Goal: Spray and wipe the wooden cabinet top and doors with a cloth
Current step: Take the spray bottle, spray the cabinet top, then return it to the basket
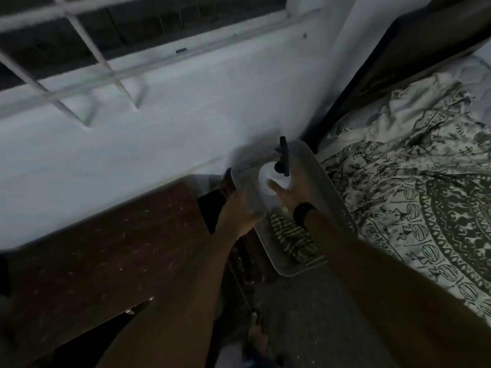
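Note:
A grey plastic tray (334,197) sits tilted between the wooden cabinet (106,251) and the bed. Inside it stand a white spray bottle (268,179) with a black trigger head and a striped cloth (292,240) lying toward the near end. My left hand (239,211) grips the tray's left rim. My right hand (289,191), with a dark band on the wrist, reaches into the tray and touches the bottle's body with spread fingers. The cabinet top is dark brown with pale specks; its door area below is in shadow.
A bed with a patterned sheet (425,195) fills the right side, its dark headboard (398,62) behind. A white wall (159,128) and barred window (79,49) run along the back. My bare foot (256,333) stands on the dark floor between cabinet and bed.

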A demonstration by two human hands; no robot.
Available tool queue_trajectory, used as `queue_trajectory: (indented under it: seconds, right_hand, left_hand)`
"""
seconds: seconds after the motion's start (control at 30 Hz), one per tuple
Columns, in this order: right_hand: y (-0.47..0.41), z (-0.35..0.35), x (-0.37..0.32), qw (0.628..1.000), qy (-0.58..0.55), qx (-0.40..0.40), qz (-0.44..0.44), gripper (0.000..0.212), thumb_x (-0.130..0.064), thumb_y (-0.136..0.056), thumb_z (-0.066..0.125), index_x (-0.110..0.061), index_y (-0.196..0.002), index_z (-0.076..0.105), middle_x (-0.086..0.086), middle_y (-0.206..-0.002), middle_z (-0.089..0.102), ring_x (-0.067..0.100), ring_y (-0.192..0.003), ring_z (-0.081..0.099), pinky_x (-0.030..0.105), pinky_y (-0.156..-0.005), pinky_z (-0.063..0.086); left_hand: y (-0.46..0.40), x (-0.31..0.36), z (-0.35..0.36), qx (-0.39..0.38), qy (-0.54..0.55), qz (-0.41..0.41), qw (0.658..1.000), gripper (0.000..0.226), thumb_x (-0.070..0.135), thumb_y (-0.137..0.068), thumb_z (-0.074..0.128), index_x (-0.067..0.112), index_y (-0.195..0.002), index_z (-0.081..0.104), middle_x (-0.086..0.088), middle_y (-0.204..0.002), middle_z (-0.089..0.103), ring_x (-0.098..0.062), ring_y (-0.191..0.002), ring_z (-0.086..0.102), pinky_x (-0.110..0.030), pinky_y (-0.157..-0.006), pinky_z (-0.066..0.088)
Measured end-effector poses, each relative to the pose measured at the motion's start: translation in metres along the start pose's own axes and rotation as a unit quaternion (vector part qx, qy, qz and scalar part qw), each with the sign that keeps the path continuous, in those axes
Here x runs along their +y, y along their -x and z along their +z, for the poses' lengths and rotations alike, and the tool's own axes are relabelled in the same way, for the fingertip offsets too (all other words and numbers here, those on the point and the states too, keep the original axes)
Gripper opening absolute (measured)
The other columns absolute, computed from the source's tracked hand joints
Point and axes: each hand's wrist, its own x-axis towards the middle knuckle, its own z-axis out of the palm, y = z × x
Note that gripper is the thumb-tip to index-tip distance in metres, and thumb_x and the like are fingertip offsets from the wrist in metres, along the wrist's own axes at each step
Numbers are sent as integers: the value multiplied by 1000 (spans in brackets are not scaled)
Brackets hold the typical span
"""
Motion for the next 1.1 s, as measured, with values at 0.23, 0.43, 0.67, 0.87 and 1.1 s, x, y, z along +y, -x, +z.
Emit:
queue_trajectory:
  seconds: [0.23, 0.43, 0.67, 0.87, 1.1]
  right_hand:
    - [-17, 8, -5, 996, 40, 23, -82, 63, -47, -91, 65, -13, -141, 50, 8, -138, 57, 26, -126, 52, 41, -110, 40]
    - [17, 15, -35, 988, 19, -1, -154, 42, -47, -91, 66, -24, -125, 59, -9, -112, 62, 12, -105, 58, 20, -87, 41]
    - [75, 71, -95, 953, 57, -56, -294, 30, -54, -91, 61, -27, -103, 58, 5, -98, 61, 18, -92, 58, 33, -75, 48]
    - [143, 161, -104, 959, 46, -120, -254, 59, -64, -78, 67, -26, -119, 49, 1, -98, 70, 15, -88, 67, 35, -72, 55]
    - [206, 276, -70, 961, 63, -181, -200, 71, -53, -84, 71, -23, -141, 39, 2, -131, 57, 25, -118, 58, 37, -89, 48]
  left_hand:
    - [-32, 3, 21, 21, -35, 26, 999, 100, 44, -74, 82, 19, -154, 26, -3, -153, 42, -26, -139, 42, -46, -105, 45]
    - [-20, 8, 5, 53, 62, 26, 996, 120, 42, -63, 91, 26, -157, 19, 1, -161, 29, -20, -145, 32, -37, -111, 38]
    - [19, -5, -52, 184, 120, 26, 975, 69, 39, -81, 80, 21, -138, 46, 7, -130, 59, -2, -117, 53, -11, -87, 47]
    - [96, -84, -93, 143, 153, -51, 977, 89, 36, -78, 82, 20, -151, 34, 0, -148, 47, -16, -135, 45, -31, -112, 38]
    - [204, -190, -123, 138, 176, -127, 966, 86, 27, -66, 89, 20, -141, 47, 8, -130, 58, -10, -117, 56, -24, -94, 44]
